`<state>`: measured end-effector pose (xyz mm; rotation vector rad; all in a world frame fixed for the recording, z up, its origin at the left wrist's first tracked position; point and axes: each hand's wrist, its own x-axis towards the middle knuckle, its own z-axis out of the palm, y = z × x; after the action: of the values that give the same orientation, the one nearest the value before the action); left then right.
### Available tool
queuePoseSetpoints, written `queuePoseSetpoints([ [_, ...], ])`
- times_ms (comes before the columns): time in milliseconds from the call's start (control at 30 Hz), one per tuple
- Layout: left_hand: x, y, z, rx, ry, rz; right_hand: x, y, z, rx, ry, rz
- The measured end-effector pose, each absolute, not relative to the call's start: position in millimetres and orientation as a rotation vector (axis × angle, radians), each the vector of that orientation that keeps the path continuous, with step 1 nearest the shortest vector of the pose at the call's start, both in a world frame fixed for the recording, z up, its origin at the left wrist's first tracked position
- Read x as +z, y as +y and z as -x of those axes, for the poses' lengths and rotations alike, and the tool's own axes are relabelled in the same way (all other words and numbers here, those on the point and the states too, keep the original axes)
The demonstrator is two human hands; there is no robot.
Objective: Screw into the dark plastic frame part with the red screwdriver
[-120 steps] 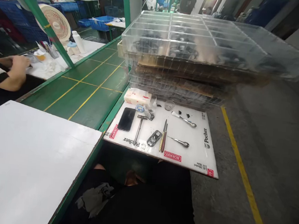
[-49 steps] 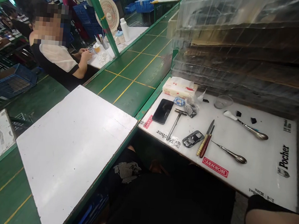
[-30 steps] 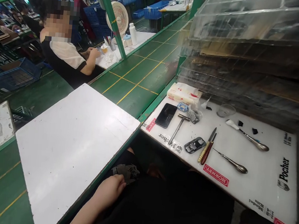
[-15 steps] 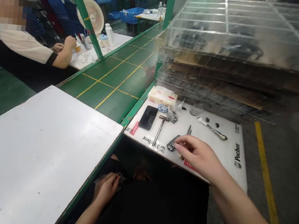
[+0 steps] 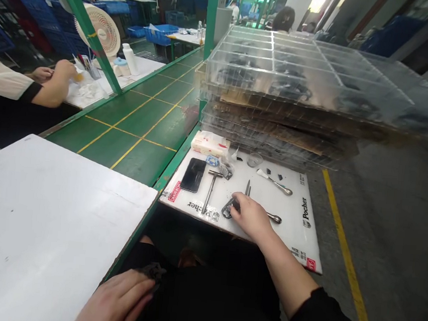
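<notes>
My right hand (image 5: 250, 214) is over the white work board (image 5: 292, 242), its curled fingertips on a dark grey metal part (image 5: 227, 209). A pointed tool (image 5: 248, 187) sticks out just beyond the fingers, and a spoon-like metal handle (image 5: 275, 218) shows to their right. To the left lie a T-shaped tool (image 5: 210, 192) and a black phone (image 5: 193, 174). Low in the view, by my lap, my left hand (image 5: 122, 292) has its fingers bent together over something dark and crumpled (image 5: 156, 271); whether it grips this is unclear.
Stacked clear divided trays (image 5: 240, 73) rise behind the board. Near their base are a tissue pack (image 5: 210, 143), a small round dish (image 5: 254, 159) and another spoon-like tool (image 5: 277, 185). A white panel (image 5: 55, 216) fills the left, beside a green belt (image 5: 154, 108). A person's hands (image 5: 56, 74) work beyond.
The camera view has turned right and up. My right hand has come down onto the dark grey part. My left hand appears larger and lower in view.
</notes>
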<state>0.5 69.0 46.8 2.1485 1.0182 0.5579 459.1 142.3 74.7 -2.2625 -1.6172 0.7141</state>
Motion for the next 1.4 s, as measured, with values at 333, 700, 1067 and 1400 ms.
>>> queuePoseSetpoints([
  [333, 17, 126, -51, 0.307, 0.893, -1.329, 77, 107, -412, 2.027, -1.092, 1.376],
  [700, 39, 98, -146, 0.486, 0.834, -0.825, 14, 69, -383, 2.417, -0.56, 0.943],
  [1067, 68, 85, -69, 0.693, 1.184, -0.181, 11, -18, -443, 1.346, -2.028, 1.54],
  [1400, 83, 78, -117, 0.955, 0.991, -0.281, 32, 79, -484, 0.51, -1.572, 2.32],
])
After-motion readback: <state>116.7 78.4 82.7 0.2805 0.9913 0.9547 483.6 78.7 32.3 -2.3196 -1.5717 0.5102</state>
